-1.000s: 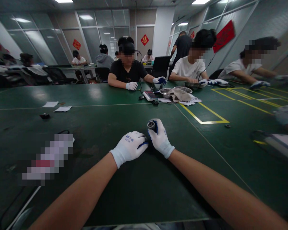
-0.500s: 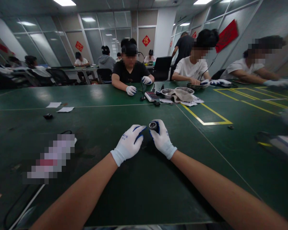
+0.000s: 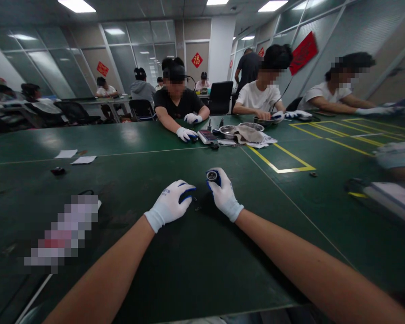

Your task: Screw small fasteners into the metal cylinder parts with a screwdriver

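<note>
My right hand, in a white glove with blue fingertips, grips a small dark cylindrical part with a pale ring around its end. That end faces up toward me; its exact kind is not clear. To the left, my left hand, gloved the same way, is low over the green table. Its thumb and fingers are apart with nothing between them. A couple of tiny pieces lie on the table between the hands, too small to name.
A blurred-out long object with a cable lies at left. Paper slips and a small black part are beyond it. Across the table are metal bowls, a cloth and co-workers. Yellow tape marks the right side.
My left hand has moved left, away from the right one, uncovering the tiny pieces. My right hand still holds the cylindrical part, its end tilted more toward me. The camera has turned slightly.
</note>
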Motion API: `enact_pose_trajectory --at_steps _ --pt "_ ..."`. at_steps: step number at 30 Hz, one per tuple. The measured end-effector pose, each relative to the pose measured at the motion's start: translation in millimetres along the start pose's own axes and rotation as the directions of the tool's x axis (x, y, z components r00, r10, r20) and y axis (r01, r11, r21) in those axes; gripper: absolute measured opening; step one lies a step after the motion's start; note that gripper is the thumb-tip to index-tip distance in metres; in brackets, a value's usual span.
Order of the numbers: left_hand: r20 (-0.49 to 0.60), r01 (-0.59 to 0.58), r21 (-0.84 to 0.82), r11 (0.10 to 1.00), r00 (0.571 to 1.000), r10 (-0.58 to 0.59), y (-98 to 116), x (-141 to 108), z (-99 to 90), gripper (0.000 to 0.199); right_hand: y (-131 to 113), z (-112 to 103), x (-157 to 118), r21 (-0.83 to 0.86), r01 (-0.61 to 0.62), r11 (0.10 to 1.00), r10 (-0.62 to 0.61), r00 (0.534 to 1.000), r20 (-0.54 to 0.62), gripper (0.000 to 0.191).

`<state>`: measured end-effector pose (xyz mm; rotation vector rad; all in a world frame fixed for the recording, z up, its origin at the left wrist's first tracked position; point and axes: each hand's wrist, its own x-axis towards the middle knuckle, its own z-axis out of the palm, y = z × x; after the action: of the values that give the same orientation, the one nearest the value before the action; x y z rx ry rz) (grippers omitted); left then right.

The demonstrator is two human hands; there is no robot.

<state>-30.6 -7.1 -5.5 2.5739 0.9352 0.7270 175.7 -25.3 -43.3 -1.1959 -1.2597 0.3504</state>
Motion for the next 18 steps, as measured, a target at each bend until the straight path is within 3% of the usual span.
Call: enact_pose_trajectory --at_steps 7,18 --pt "0.083 -0.017 0.012 1.000 0.996 0.016 -3.6 -1.1 -6.3 0.038 -6.7 -0.6 0.0 0.003 0.015 1.000 -0.015 0.997 0.076 0.023" --pt "0.142 0.042 0.088 0.995 0.988 -0.054 -0.5 1.1 -2.6 0.025 -9.1 -0.7 1.1 0.010 0.060 0.998 -0.060 0.987 0.152 0.023"
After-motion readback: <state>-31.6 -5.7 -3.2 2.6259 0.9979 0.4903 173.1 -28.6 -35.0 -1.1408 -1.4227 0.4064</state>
